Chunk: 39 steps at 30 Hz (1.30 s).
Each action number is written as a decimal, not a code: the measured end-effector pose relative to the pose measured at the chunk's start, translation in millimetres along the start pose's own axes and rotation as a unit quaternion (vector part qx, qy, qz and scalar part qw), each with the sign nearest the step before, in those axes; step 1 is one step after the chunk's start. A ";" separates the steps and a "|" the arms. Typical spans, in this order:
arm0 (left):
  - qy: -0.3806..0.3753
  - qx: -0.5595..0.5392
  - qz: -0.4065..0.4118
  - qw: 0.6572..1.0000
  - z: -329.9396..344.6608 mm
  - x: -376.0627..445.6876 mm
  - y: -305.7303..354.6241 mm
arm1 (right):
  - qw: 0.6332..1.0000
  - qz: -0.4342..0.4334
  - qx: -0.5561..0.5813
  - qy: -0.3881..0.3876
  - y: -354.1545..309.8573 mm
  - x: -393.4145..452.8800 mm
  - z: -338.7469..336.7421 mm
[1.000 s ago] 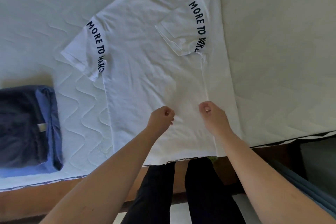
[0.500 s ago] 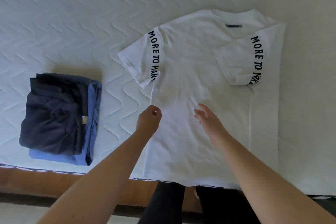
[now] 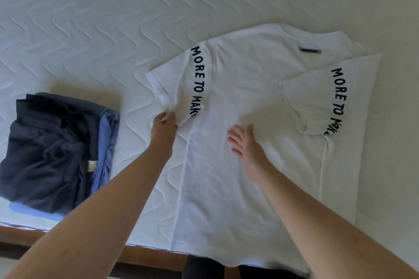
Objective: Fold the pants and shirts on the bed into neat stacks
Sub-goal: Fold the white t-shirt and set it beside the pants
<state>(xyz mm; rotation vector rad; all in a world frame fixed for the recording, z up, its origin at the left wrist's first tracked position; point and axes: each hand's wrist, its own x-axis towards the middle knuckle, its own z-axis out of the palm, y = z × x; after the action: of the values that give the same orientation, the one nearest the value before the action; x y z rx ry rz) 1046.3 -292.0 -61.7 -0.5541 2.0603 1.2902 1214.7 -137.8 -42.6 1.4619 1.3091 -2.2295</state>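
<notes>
Now left hand point(image 3: 163, 126) seemingly pinches the white shirt point(image 3: 244, 165) sleeve; right hand point(image 3: 246, 142) rests flat, fingers spread.

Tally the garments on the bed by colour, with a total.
White: 1, the T-shirt, spread flat
Dark navy: 1, the folded garment topping the stack
Blue: 1, the folded garment beneath it
Total: 3 visible

Both forearms are bare, no sleeves in view; black trousers point(image 3: 204, 270) cover the legs at the bottom edge.
</notes>
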 end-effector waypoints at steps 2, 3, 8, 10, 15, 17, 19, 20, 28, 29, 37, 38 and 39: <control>-0.012 -0.017 -0.005 1.000 3.8 14.7 17.2 | 1.000 0.000 0.002 -0.011 -12.0 14.6 1.2; -0.019 -0.028 -0.011 0.999 5.9 21.9 25.0 | 1.000 0.003 0.008 -0.014 -18.5 22.5 2.9; -0.038 -0.072 -0.054 0.995 13.8 47.3 56.8 | 0.999 -0.002 0.043 -0.030 -58.6 64.9 9.8; -0.049 -0.082 -0.061 0.994 15.4 55.3 64.9 | 0.998 -0.010 0.053 -0.032 -77.5 80.9 10.9; -0.096 -0.130 -0.064 0.985 8.2 75.6 54.2 | 0.996 -0.033 0.081 -0.024 -122.7 115.7 11.9; -0.111 -0.145 -0.065 0.981 4.7 81.0 46.9 | 0.996 -0.040 0.082 -0.025 -139.5 128.3 11.9; -0.118 -0.150 -0.071 0.979 3.0 86.6 42.3 | 0.995 -0.047 0.086 -0.022 -155.9 140.9 12.5; -0.120 -0.151 -0.076 0.978 2.5 89.1 41.3 | 0.994 -0.052 0.091 -0.019 -163.2 146.7 12.6; -0.127 -0.183 -0.104 0.969 1.0 91.5 41.6 | 0.989 -0.084 0.122 -0.002 -202.5 169.3 13.0; -0.127 -0.190 -0.105 0.968 1.3 91.2 41.9 | 0.990 -0.091 0.111 0.014 -206.8 170.1 11.4; -0.111 -0.196 -0.117 0.967 3.3 94.0 42.9 | 0.996 -0.070 0.020 0.043 -208.7 175.4 0.2; -0.111 -0.198 -0.117 0.967 3.3 94.3 42.8 | 0.997 -0.067 0.022 0.035 -208.5 176.3 3.3; -0.110 -0.199 -0.117 0.967 3.2 94.5 42.5 | 0.997 -0.068 0.024 0.031 -208.6 178.0 5.5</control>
<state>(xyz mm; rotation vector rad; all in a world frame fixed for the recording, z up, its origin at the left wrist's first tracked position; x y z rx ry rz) 953.0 -272.5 -102.4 -0.7676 1.5114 1.5518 1004.7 37.1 -66.3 1.5132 1.4228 -2.3323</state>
